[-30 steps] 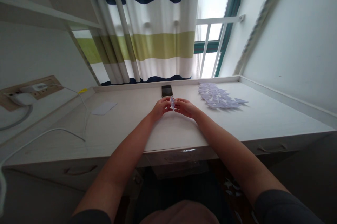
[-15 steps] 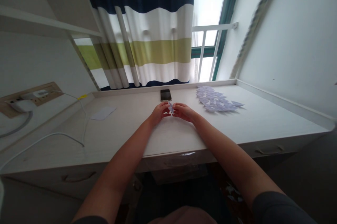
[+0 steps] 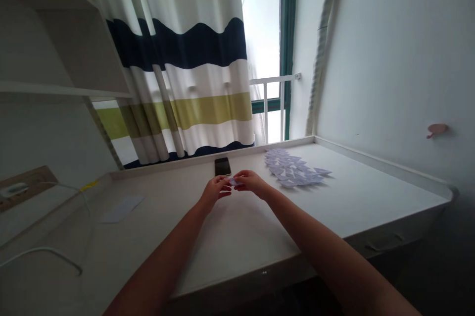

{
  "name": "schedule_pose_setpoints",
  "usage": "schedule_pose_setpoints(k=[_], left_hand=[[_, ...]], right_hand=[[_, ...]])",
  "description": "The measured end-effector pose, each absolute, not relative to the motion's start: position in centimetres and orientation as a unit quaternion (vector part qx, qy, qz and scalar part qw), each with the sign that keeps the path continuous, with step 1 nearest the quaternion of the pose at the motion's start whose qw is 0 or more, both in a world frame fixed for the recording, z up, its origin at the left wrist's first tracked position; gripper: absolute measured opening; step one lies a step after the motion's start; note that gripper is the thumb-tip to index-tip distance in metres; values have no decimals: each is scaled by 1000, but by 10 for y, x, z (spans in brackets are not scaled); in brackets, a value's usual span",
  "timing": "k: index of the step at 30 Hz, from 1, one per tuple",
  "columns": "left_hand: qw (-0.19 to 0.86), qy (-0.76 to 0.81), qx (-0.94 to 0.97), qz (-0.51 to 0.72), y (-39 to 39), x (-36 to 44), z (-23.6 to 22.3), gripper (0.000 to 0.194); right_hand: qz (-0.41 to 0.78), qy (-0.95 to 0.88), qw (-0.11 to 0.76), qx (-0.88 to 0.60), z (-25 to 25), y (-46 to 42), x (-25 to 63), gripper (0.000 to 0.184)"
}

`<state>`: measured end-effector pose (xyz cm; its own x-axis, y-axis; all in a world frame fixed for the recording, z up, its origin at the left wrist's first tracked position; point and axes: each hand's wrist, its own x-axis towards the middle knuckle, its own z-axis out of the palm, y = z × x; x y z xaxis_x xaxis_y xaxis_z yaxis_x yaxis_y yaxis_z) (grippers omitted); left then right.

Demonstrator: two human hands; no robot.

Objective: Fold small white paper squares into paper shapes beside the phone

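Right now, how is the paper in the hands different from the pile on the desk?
The paper is held between the left hand and right hand, while the pile lies on the desk.
The paper is small; the pile is bigger, with many pointed pieces.
The hands partly hide the paper, but no hand covers the pile.
Both look whitish.

The white worktop (image 3: 237, 237) has a raised edge (image 3: 371, 160). On it, a dark phone (image 3: 222, 166) lies just beyond the left hand (image 3: 213, 193); a cluster of folded papers (image 3: 291, 170) lies to the right of the right hand (image 3: 251, 182); a flat paper (image 3: 121, 208) lies well left of both.
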<state>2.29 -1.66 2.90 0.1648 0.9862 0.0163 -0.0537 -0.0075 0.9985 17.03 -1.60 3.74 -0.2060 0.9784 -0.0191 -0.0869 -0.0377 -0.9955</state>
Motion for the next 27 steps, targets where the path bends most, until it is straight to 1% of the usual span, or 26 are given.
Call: schedule_pose_setpoints(k=[5,9,13,18,21,24,27], left_hand=[[536,456,534,470,0,37,44,15],[534,458,541,460,22,56,48,15],[526,463,554,450,48,79,50,15],[523,455,566,446,84,119,60,9],[524,450,575,438,110,150,74,11],[537,427,579,440,139,183,90,12],[556,406,575,442,167,216,103,12]], right_hand=[[522,-557,450,-464,54,-3,189,4],[475,-575,451,-490,54,14,211,7],[456,-568,460,-507,50,37,237,8],[485,-530,494,-490,57,68,281,9],[498,-501,524,-476,71,84,314,11],[480,-489,539,-490,89,102,347,14],[430,-481,554,-526,105,121,375,17]])
